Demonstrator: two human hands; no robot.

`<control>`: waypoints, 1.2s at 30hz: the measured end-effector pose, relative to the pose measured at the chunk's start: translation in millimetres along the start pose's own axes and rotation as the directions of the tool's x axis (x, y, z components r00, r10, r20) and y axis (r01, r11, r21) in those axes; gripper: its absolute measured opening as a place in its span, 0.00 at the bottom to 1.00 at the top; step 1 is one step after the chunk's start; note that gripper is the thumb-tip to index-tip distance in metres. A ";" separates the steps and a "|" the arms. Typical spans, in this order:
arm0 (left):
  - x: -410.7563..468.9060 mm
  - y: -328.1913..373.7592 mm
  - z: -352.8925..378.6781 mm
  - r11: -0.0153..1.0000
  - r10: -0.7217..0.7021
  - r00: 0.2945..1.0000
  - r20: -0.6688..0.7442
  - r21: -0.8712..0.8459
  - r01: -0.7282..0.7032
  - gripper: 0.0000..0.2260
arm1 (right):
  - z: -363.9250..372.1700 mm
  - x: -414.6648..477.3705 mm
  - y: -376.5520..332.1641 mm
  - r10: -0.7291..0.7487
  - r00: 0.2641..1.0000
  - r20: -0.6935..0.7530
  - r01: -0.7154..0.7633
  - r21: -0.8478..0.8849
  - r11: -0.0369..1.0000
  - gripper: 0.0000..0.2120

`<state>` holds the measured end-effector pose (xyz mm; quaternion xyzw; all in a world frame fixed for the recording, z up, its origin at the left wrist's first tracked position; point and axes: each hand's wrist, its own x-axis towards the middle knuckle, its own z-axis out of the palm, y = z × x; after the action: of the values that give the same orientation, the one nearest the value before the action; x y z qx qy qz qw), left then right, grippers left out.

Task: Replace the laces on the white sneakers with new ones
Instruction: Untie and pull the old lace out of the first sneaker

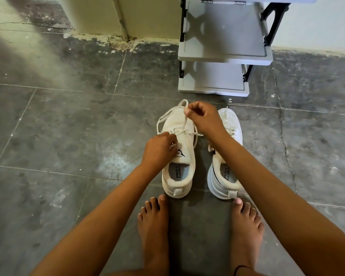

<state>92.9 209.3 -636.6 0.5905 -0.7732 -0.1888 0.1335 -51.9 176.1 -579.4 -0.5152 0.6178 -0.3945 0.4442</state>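
White sneakers [175, 121] stood side by side mid-floor on grey tiles [68, 126], toes toward a grey rack [223, 52] at the floor's far edge. The left hand [159, 148] pinched the cream lace [184, 122] at the left shoe's [179, 184] eyelets, fingers [172, 139] curled. The right hand [203, 118] pinched a lace loop raised above that toe. The right shoe [230, 120], brighter white, lay partly behind the forearm.

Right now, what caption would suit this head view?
Left hand and right hand pinch the lace of one white sneaker; the other sneaker stands beside it.
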 end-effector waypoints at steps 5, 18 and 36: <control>-1.2 0.6 2.4 1.000 -0.007 1.000 0.004 0.025 0.007 0.09 | 4.9 -0.9 31.4 0.092 0.954 0.285 0.183 -0.799 0.573 0.21; 1.8 -1.3 5.5 1.000 0.002 1.000 0.030 -0.007 -0.002 0.09 | 7.0 -2.6 15.4 -0.391 0.914 0.106 0.403 -0.342 0.849 0.03; 4.0 -0.9 5.2 1.000 0.002 0.998 0.062 0.015 -0.003 0.09 | 15.3 -2.3 32.3 -0.232 0.947 0.223 0.312 -0.815 0.488 0.09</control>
<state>90.4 206.0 -641.7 0.5844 -0.7791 -0.2010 0.1053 -46.4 183.1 -614.1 -0.7713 0.6221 -0.0915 0.0982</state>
